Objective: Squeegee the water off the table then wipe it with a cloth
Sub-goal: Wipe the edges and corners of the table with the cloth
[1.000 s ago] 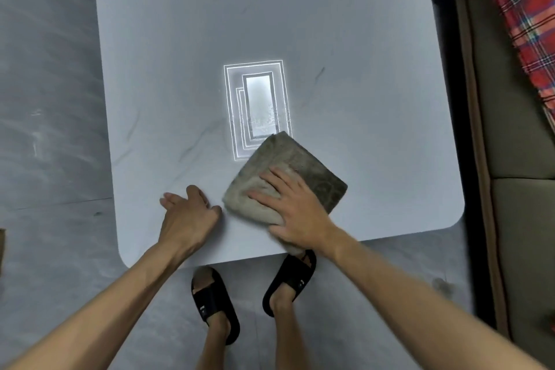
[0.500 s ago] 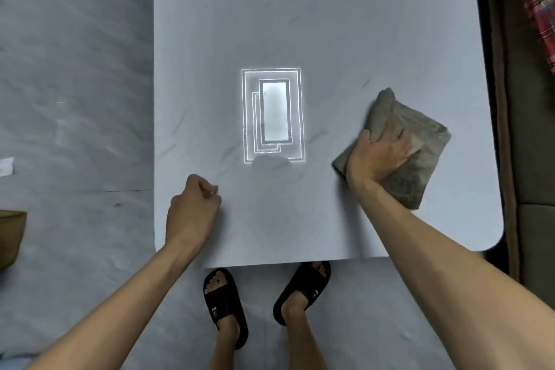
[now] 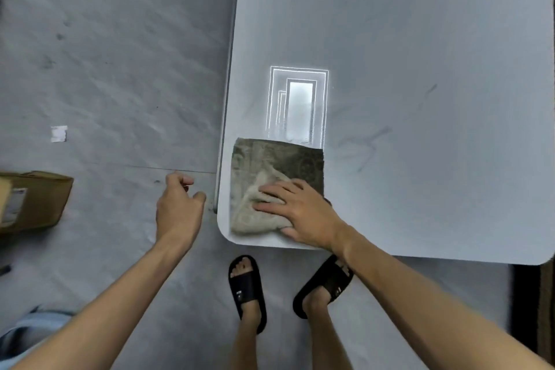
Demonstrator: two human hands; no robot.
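Observation:
A folded grey-brown cloth (image 3: 264,165) lies flat on the near left corner of the pale marble-patterned table (image 3: 420,99). My right hand (image 3: 300,213) presses down on the cloth's near right part, fingers spread over it. My left hand (image 3: 177,204) hangs off the table to the left, over the floor, loosely curled and holding nothing. A bright rectangular reflection of a ceiling light (image 3: 297,108) shines on the tabletop just beyond the cloth. No squeegee is in view.
A brown cardboard box (image 3: 33,201) sits on the grey floor at the left edge. A small white scrap (image 3: 59,133) lies on the floor farther out. My feet in black slides (image 3: 247,288) stand below the table's near edge.
My right hand swept the cloth from the table's right side to its near left corner. My left hand came off the tabletop and now hangs beside it. The view shifted left.

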